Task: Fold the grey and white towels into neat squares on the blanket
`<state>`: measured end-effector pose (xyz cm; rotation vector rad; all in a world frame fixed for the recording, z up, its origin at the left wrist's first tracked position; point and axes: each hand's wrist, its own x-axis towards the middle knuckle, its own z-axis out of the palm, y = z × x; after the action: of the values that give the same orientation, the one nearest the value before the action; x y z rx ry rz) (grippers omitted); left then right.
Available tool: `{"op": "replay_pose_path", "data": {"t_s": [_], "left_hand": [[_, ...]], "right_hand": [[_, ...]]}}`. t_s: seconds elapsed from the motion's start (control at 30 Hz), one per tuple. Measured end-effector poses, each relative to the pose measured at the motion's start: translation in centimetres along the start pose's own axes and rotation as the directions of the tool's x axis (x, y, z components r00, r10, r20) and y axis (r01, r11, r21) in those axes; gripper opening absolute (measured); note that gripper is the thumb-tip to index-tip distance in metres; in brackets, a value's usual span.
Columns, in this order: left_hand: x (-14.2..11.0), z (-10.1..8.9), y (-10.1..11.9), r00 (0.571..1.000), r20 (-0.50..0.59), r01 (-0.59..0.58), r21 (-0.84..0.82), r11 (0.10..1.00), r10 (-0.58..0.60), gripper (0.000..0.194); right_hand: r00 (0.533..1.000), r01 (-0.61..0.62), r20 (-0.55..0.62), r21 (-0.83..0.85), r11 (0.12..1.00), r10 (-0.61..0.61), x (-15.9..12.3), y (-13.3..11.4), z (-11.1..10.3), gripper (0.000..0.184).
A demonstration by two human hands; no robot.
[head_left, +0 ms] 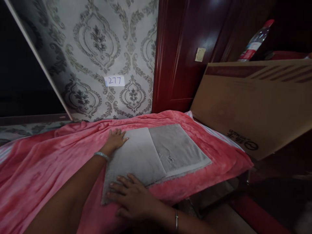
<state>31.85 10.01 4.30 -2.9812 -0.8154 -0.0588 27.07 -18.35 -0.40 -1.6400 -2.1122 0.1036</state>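
A grey towel [138,152] lies on a pink blanket, its left part folded over so that a paler side shows. The right part [180,146] is darker grey and bears a small embroidered motif. Flat on the towel's far left corner rests my left hand [115,139], fingers spread, with a bracelet at the wrist. My right hand [134,196] is stretched out over the near left edge, its fingertips on the cloth. Neither hand grips anything. Part of the near edge is hidden under my right hand.
The pink blanket [60,162] covers the surface under the towel. A large cardboard box [253,107] stands at the right, with a plastic bottle [253,45] behind its top edge. A dark screen [26,71] stands at the left. Behind are a patterned wall and a dark red door [180,65].
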Motion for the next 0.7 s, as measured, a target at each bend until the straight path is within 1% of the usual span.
{"op": "replay_pose_path", "data": {"t_s": [0.07, 0.13, 0.17, 0.2, 0.23, 0.27, 0.33, 0.37, 0.4, 0.43, 0.47, 0.5, 0.53, 0.57, 0.7], "left_hand": [[-1.2, -0.6, 1.4, 0.999, -0.004, -0.052, -0.017, 0.999, 0.052, 0.064], [-2.8, -0.9, 2.8, 0.987, 0.013, -0.156, -0.051, 0.986, 0.157, 0.063], [-3.8, -0.9, 3.6, 0.976, 0.019, -0.216, -0.065, 0.974, 0.218, 0.063], [-4.7, -0.7, 4.4, 0.961, 0.026, -0.273, -0.074, 0.959, 0.275, 0.063], [-5.7, -0.5, 5.2, 0.944, 0.031, -0.325, -0.080, 0.942, 0.328, 0.063], [-6.7, -0.2, 6.1, 0.926, 0.030, -0.373, -0.086, 0.924, 0.377, 0.063], [-8.5, 0.5, 7.7, 0.892, 0.016, -0.447, -0.103, 0.888, 0.451, 0.062], [-9.2, 1.0, 8.4, 0.884, 0.010, -0.464, -0.112, 0.879, 0.468, 0.062], [-9.8, 1.4, 9.1, 0.883, -0.002, -0.467, -0.118, 0.877, 0.470, 0.061], [-10.3, 1.9, 9.6, 0.887, -0.018, -0.460, -0.122, 0.880, 0.461, 0.060], [-10.7, 2.3, 10.0, 0.894, -0.035, -0.447, -0.124, 0.886, 0.447, 0.059], [-10.9, 2.7, 10.3, 0.900, -0.055, -0.436, -0.126, 0.891, 0.432, 0.058], [-11.1, 3.0, 10.5, 0.902, -0.077, -0.431, -0.132, 0.893, 0.425, 0.057], [-11.1, 3.3, 10.5, 0.901, -0.098, -0.434, -0.142, 0.890, 0.424, 0.057], [-10.9, 3.6, 10.2, 0.895, -0.124, -0.446, -0.206, 0.871, 0.429, 0.057]], "right_hand": [[0.997, 0.045, -0.056, 0.025, 0.999, -0.044, -0.1, 0.5, 0.5, 0.050], [0.987, 0.090, -0.139, 0.095, 0.991, -0.076, -0.7, 1.6, 0.4, 0.040], [0.978, 0.090, -0.200, 0.143, 0.986, -0.061, -1.3, 2.4, 0.0, 0.036], [0.963, 0.070, -0.270, 0.192, 0.979, -0.016, -2.1, 3.4, -0.7, 0.034], [0.936, 0.026, -0.347, 0.237, 0.971, 0.059, -3.1, 4.7, -1.6, 0.033], [0.894, -0.046, -0.418, 0.271, 0.961, 0.161, -4.3, 6.1, -2.8, 0.033], [0.779, -0.220, -0.523, 0.289, 0.932, 0.346, -7.1, 9.5, -5.7, 0.033], [0.698, -0.329, -0.565, 0.293, 0.898, 0.440, -8.6, 11.3, -7.3, 0.033], [0.607, -0.452, -0.593, 0.290, 0.844, 0.529, -10.0, 13.0, -8.8, 0.034], [0.498, -0.590, -0.614, 0.277, 0.758, 0.613, -11.4, 14.6, -10.2, 0.037], [0.386, -0.714, -0.628, 0.261, 0.650, 0.676, -12.7, 16.0, -11.4, 0.040], [0.326, -0.763, -0.636, 0.260, 0.592, 0.699, -13.9, 17.1, -12.4, 0.045], [0.277, -0.802, -0.636, 0.259, 0.538, 0.720, -15.0, 18.1, -13.2, 0.048], [0.241, -0.829, -0.630, 0.262, 0.494, 0.738, -15.9, 18.8, -13.7, 0.051], [0.153, -0.887, -0.561, 0.284, 0.364, 0.813, -18.3, 20.7, -14.2, 0.056]]}}
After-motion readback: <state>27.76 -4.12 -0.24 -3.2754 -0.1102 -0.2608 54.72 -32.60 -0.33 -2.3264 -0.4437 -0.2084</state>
